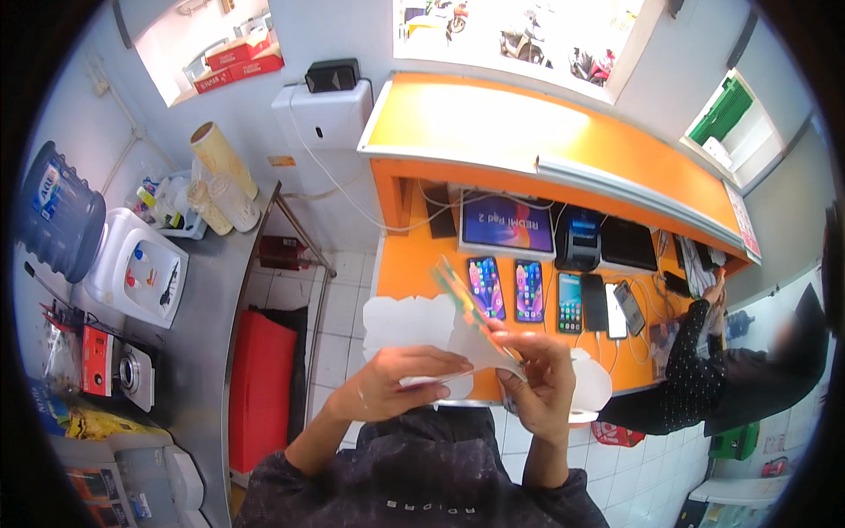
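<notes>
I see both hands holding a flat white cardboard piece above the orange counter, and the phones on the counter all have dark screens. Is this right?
Not quite. In the head view both hands, left and right, do hold the flat white cardboard piece above the orange counter, but several phones have lit, colourful screens; only some are dark.

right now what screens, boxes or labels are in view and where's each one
Tablet: upright at the back of the orange shelf, lit blue-purple screen.
Phones: row lying in front of the tablet, some lit in bright colours, others dark.
Red cartons: on the high ledge, upper left.
Flat white carton: unfolded, held in both hands.
</notes>
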A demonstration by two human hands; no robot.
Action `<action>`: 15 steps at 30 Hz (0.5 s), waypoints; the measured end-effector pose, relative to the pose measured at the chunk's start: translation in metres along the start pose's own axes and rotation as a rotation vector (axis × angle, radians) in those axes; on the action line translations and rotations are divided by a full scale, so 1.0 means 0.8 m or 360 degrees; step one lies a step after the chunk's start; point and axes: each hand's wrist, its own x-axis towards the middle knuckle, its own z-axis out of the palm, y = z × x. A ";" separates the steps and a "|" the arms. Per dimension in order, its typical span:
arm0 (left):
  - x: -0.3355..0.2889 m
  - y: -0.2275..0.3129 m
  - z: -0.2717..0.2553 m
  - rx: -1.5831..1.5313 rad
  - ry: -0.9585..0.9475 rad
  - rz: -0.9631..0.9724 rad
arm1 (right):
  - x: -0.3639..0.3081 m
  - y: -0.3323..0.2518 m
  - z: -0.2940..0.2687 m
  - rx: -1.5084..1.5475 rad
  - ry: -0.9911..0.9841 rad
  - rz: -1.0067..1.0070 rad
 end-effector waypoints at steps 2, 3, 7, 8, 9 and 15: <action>-0.002 -0.009 0.000 0.0108 -0.0044 -0.0065 | 0.002 0.006 0.000 -0.0354 0.0058 -0.0032; -0.004 -0.014 0.000 -0.0170 0.0014 -0.0182 | 0.006 0.011 0.001 -0.0506 0.0108 -0.0151; -0.009 -0.038 0.000 -0.1079 0.0177 -0.0345 | 0.013 0.020 0.004 -0.0887 0.0038 -0.0317; -0.010 -0.042 0.000 -0.1226 0.0246 -0.0433 | 0.013 0.021 0.007 -0.0979 -0.0042 -0.0345; -0.010 -0.046 0.003 -0.1335 0.0374 -0.0438 | 0.011 0.023 0.013 -0.1026 -0.0080 -0.0326; -0.013 -0.046 0.004 -0.1162 0.0586 -0.0853 | 0.006 0.034 0.024 -0.1019 -0.0305 -0.0330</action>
